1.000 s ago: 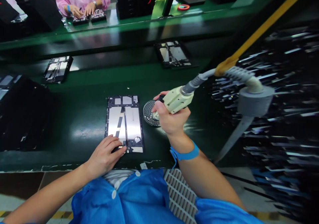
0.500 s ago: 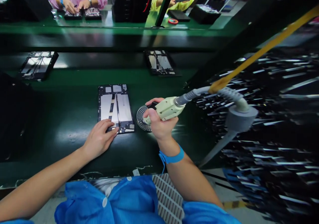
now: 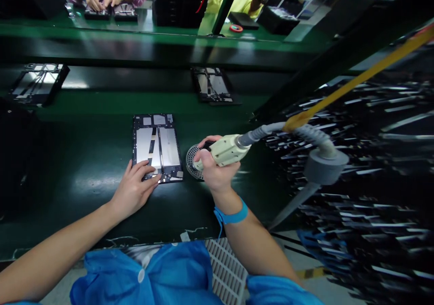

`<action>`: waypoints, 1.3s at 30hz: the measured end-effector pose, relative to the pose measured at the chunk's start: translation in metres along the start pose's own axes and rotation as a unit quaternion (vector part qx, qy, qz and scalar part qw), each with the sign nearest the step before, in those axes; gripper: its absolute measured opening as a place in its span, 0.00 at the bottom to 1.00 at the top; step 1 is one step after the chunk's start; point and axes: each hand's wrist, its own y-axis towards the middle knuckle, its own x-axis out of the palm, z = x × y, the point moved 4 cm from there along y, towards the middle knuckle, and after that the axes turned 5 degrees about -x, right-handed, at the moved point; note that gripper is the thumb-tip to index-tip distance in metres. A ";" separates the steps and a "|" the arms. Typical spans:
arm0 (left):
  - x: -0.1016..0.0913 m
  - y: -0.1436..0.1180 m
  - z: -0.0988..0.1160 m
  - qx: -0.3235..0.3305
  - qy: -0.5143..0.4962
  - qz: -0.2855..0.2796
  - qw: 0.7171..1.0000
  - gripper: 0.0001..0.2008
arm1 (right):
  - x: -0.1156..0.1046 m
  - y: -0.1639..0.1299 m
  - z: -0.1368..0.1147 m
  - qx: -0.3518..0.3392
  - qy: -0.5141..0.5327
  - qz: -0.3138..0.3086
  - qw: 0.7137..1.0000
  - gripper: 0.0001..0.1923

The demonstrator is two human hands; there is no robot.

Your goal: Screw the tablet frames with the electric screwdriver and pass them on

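An opened tablet (image 3: 170,144) lies flat on the green bench, its silver battery panels and dark flat cables showing. My left hand (image 3: 131,188) rests on its lower left corner, fingers apart and touching the frame. To the right, my right hand (image 3: 219,175) is wrapped round a pale electric screwdriver (image 3: 231,148), whose grey cord leads off to the right. The screwdriver's front end is over a round perforated screw dish (image 3: 190,158), close to the tablet's right edge; its tip is hidden by my hand.
Two more opened tablets, one left (image 3: 40,84) and one right (image 3: 212,86), lie on the dark strip beyond. A yellow strap (image 3: 359,81) and a grey screwdriver holder (image 3: 325,166) hang at right, beside racks of dark parts (image 3: 383,223). Co-workers' hands (image 3: 101,0) work across the bench.
Both hands stay in nearly the same places. The left tablet on the far strip has shifted left, the right one slightly. The co-worker in yellow has raised a hand holding a dark, flat object.
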 end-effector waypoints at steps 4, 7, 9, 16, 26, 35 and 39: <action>0.001 0.000 -0.004 -0.001 -0.008 0.004 1.000 0.11 | 0.000 0.002 -0.001 -0.007 0.019 0.007 1.000 0.13; 0.002 0.000 -0.005 -0.006 -0.014 0.005 1.000 0.11 | 0.001 0.003 0.000 -0.007 0.029 0.008 1.000 0.13; 0.003 0.001 -0.006 -0.009 -0.019 0.003 1.000 0.11 | 0.000 0.003 0.000 -0.009 0.019 0.004 1.000 0.13; 0.007 0.008 -0.007 -0.016 -0.035 0.012 0.999 0.10 | 0.008 0.004 -0.027 -0.026 0.037 0.026 0.999 0.11; 0.007 0.011 -0.005 -0.016 -0.038 0.013 0.999 0.11 | 0.064 -0.030 -0.020 0.023 0.116 -0.116 0.986 0.16; 0.006 0.012 -0.004 -0.020 -0.035 -0.004 0.999 0.11 | 0.063 -0.037 -0.012 0.035 0.102 -0.131 0.985 0.16; 0.005 0.010 -0.003 -0.021 -0.029 -0.009 0.999 0.12 | 0.065 -0.040 -0.012 0.030 0.086 -0.149 0.985 0.17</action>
